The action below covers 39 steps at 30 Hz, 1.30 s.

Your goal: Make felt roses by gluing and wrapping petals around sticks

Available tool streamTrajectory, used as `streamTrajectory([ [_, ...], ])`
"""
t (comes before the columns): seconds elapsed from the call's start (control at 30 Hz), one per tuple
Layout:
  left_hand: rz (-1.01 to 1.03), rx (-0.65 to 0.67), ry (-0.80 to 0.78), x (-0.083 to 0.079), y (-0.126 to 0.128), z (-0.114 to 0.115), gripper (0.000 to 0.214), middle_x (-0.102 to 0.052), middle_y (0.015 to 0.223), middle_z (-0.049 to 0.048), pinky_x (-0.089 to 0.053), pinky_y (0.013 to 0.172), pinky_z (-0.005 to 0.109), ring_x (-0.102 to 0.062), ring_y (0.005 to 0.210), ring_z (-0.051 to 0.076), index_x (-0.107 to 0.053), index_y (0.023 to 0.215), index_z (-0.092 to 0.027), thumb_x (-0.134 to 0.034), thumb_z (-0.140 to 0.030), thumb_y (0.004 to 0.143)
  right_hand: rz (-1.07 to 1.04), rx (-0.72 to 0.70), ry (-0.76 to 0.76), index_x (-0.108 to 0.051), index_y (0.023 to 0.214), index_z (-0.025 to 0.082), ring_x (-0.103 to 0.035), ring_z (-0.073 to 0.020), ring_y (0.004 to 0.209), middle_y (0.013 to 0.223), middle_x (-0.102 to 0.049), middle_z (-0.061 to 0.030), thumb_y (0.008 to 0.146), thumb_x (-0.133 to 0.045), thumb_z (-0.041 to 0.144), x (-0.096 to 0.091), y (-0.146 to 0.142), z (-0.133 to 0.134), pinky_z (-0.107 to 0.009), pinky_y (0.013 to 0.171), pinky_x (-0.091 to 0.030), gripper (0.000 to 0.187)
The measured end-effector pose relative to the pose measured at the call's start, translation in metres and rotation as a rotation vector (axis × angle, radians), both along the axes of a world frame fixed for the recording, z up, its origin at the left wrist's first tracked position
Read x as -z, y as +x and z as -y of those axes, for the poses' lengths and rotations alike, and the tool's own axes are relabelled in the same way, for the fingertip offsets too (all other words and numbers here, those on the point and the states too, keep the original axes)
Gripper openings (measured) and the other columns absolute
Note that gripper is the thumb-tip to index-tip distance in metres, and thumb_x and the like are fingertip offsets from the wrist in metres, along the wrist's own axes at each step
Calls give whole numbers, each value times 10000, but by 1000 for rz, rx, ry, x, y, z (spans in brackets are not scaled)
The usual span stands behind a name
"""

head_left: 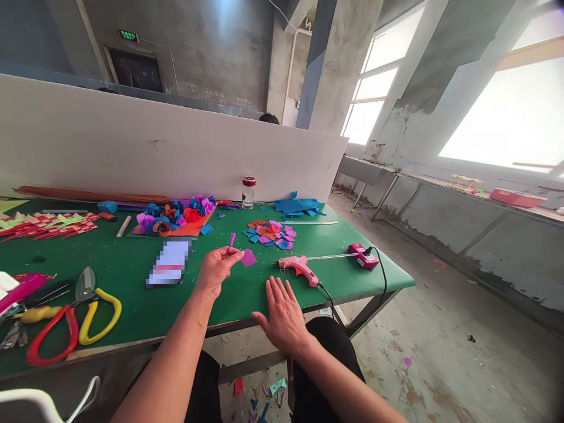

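In the head view, the left hand is closed in a pinch on a small purple paper roll, which sticks up from between thumb and fingers. A flat purple paper piece meets the fingertips of this hand on their right side; whether it is gripped too or lies on the worktop cannot be told. The right hand holds nothing: its fingers are stretched out, palm down, over the near edge of the worktop, to the right of the left hand and nearer the body.

Just beyond the right hand's fingertips lies a pink glue gun, with a clear stick running from its back toward a pink power strip farther right. Beyond both hands, between them and the white board, is a heap of loose paper petals, with blue paper behind it. Left of the left hand lies a phone with a blurred screen; behind that phone are paper flowers. A glass jar with a red lid stands beyond the left hand. Large scissors with red and yellow handles lie well to its left.
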<state>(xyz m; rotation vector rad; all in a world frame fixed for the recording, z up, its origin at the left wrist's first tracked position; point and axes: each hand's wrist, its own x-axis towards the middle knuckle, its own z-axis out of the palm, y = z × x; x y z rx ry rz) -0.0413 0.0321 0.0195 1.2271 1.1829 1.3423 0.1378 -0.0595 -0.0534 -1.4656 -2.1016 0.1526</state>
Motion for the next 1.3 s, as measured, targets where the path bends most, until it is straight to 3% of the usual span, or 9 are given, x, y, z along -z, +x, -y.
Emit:
streamTrajectory([
  [0.1, 22, 6, 5, -1, 1, 0, 344, -395, 477, -84, -159, 392, 212, -219, 411, 41, -620, 632, -170, -814, -443, 557, 38, -180, -4, -399, 1492, 133, -296, -331, 1458, 1553, -364, -163, 912, -549, 491, 2, -8, 25, -530, 1209, -227, 698],
  [0.27, 31, 9, 18, -4, 2, 3, 342, -403, 489, -80, -146, 388, 212, -214, 407, 36, -615, 634, -167, -812, -436, 558, -101, -269, 1, -688, 1207, 257, -592, -222, 1237, 1222, -706, -59, 997, -394, 308, -14, -3, 18, -422, 1165, -346, 365],
  [0.43, 26, 21, 37, -8, 7, 7, 337, -396, 469, -84, -150, 386, 216, -211, 393, 37, -612, 637, -171, -797, -447, 579, 82, -76, -90, -406, 1457, 5, -331, -339, 1440, 1510, -402, -238, 971, -461, 460, -19, -5, -33, -508, 1189, -264, 668],
  [0.57, 31, 23, 50, -12, 5, 9, 337, -403, 476, -81, -153, 384, 211, -217, 394, 35, -611, 645, -169, -802, -438, 575, 94, -229, -34, -407, 1468, 40, -284, -332, 1462, 1544, -352, -219, 928, -479, 590, -10, 0, -6, -482, 1210, -221, 774],
  [0.73, 34, 8, 70, -21, 4, 18, 335, -390, 485, -86, -152, 383, 209, -211, 402, 32, -604, 649, -165, -808, -418, 569, -117, -303, -49, -677, 1212, 229, -650, -205, 1128, 1178, -717, -76, 1035, -291, 402, -17, 4, 16, -332, 1003, -484, 459],
  [0.97, 25, 27, 121, -35, 14, 48, 314, -382, 479, -93, -155, 381, 217, -217, 393, 36, -604, 665, -166, -797, -400, 582, 114, -204, -64, -426, 1466, 105, -287, -335, 1457, 1548, -382, -154, 957, -458, 550, -19, -36, -6, -513, 1203, -176, 677],
  [1.13, -6, 7, 129, -33, -4, 57, 323, -399, 484, -88, -151, 386, 215, -219, 395, 36, -623, 671, -164, -803, -417, 582, 0, -550, -173, -742, 1051, 196, -708, -211, 948, 1033, -765, -52, 980, -441, 513, -18, -20, 42, -289, 855, -522, 443],
  [1.2, 1, -19, 130, -33, -13, 60, 334, -411, 484, -86, -146, 386, 215, -216, 390, 33, -624, 669, -163, -804, -428, 576, -64, -439, -174, -758, 907, 176, -713, -179, 762, 841, -769, -42, 1018, -380, 411, -24, -15, 32, -265, 730, -526, 459],
  [1.3, 19, -51, 126, -36, -18, 65, 336, -421, 481, -86, -152, 385, 210, -219, 385, 30, -614, 665, -164, -805, -423, 570, -60, -219, -19, -613, 1288, 128, -632, -243, 1154, 1258, -675, -131, 1008, -419, 321, -31, -21, -9, -336, 973, -476, 392],
])
